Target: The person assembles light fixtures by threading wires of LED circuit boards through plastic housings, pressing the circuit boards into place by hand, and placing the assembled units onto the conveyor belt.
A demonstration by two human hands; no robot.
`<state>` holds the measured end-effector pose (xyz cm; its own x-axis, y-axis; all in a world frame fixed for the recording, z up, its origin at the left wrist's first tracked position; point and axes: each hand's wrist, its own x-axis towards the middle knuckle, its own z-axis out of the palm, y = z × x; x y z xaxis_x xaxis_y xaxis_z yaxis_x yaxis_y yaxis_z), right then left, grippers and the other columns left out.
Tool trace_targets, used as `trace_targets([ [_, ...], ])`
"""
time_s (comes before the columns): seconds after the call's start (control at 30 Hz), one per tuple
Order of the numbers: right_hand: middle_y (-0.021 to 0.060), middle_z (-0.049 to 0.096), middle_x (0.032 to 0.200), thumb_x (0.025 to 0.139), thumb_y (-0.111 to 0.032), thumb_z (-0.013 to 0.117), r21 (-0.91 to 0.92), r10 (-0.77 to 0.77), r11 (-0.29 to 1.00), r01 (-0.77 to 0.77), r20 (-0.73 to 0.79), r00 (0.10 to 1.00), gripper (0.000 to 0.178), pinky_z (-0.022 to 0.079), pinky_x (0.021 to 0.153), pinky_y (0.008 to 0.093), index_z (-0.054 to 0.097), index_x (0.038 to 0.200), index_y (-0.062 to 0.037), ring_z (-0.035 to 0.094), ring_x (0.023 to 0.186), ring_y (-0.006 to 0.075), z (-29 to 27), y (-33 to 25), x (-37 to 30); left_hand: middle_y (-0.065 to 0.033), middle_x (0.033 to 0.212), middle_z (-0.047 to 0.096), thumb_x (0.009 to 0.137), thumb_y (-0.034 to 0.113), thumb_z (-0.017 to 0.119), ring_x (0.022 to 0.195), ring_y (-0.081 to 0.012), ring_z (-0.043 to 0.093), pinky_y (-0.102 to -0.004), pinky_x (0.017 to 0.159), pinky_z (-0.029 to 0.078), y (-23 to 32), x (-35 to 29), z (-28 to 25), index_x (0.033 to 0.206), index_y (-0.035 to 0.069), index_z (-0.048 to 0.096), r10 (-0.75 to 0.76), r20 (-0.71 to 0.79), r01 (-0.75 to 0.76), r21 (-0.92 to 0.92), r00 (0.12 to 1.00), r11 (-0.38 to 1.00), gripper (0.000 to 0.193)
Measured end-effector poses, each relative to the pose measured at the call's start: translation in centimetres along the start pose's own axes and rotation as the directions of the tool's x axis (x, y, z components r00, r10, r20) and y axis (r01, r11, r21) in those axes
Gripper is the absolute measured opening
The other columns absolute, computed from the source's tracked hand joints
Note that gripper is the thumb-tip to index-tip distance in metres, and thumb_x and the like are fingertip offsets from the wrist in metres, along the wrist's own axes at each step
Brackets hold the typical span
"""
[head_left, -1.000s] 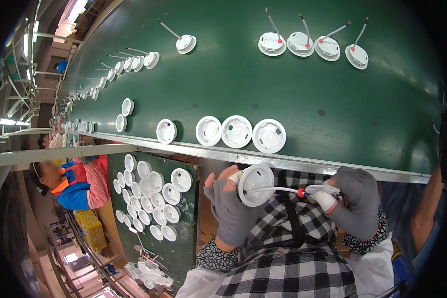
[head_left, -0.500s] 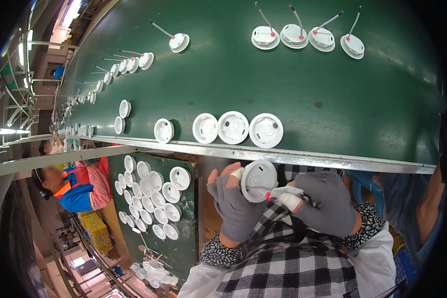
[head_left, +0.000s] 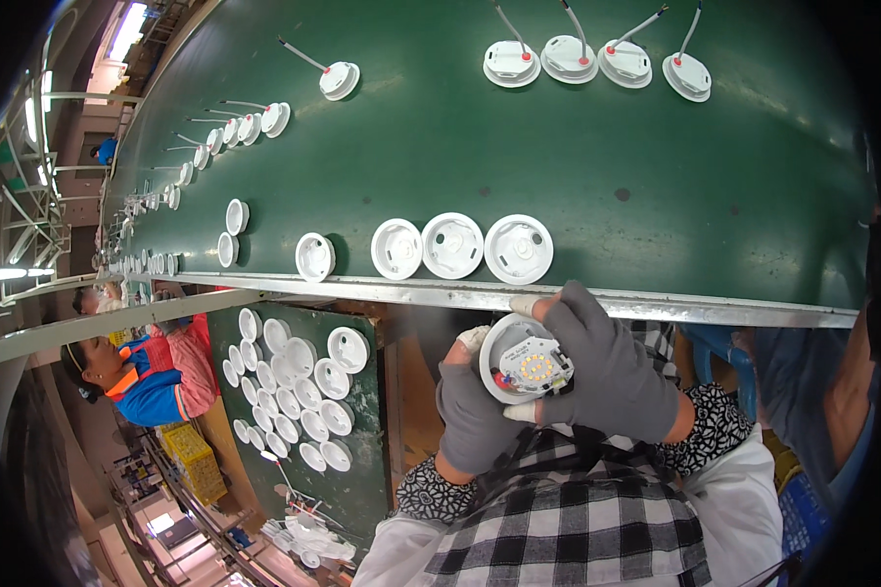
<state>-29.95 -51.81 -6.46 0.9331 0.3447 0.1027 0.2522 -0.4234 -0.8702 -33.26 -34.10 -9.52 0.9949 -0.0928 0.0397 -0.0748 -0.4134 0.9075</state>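
In front of my chest, below the belt's edge, my left hand (head_left: 475, 411) is closed on a white round lamp housing (head_left: 495, 354), its thumb and fingers around the near and left side. Inside the housing's open face lies a white LED board (head_left: 531, 342) with several yellow chips, tilted toward the right. A bit of red shows at the board's left edge. My right hand (head_left: 612, 372) closes over the board and housing from the right, fingers at the far rim and thumb at the near rim. Both hands wear grey fingerless gloves with taped fingertips.
A green conveyor belt (head_left: 597, 147) with a metal edge (head_left: 705, 307) carries open white housings (head_left: 519, 249) and closed lamps with cables (head_left: 511, 63). On a side table (head_left: 362, 470) to the left stand many housings (head_left: 308, 393). A co-worker (head_left: 157, 377) sits beyond it.
My right hand has brought the LED board into the housing, its chips now facing up, and spread across the rim. The red-ended cable is now mostly hidden. The belt's items appear shifted slightly left.
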Motion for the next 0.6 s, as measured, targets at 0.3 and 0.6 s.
trace_targets([
  [0.3,0.0126,0.046,0.1,0.061,-0.047,0.078,-0.041,0.04,0.998,-0.042,-0.038,0.998,0.081,0.05,0.069,0.0381,0.05,0.122,-0.0023,0.056,0.089,0.0278,-0.2,0.2,-0.8,-0.0138,0.115,0.056,0.086,0.015,0.062,0.105,-0.0176,0.056,-0.0303,0.089,0.044,-1.1,1.0,-3.1,0.129,-0.003,0.038,-0.029,0.469,0.161,-0.243,0.883,0.957,0.052],
  [0.6,0.0112,0.045,0.101,0.058,-0.05,0.076,-0.013,-0.06,0.998,0.059,-0.072,0.996,0.084,0.048,0.073,0.039,0.05,0.122,-0.0032,0.053,0.091,0.0289,-0.2,0.9,-1.1,-0.0094,0.121,0.055,0.09,0.019,0.058,0.11,-0.0171,0.053,-0.0312,0.095,0.04,-3.7,0.1,-2.5,0.126,-0.004,0.05,-0.142,0.504,0.476,-0.632,0.852,0.612,0.044],
])
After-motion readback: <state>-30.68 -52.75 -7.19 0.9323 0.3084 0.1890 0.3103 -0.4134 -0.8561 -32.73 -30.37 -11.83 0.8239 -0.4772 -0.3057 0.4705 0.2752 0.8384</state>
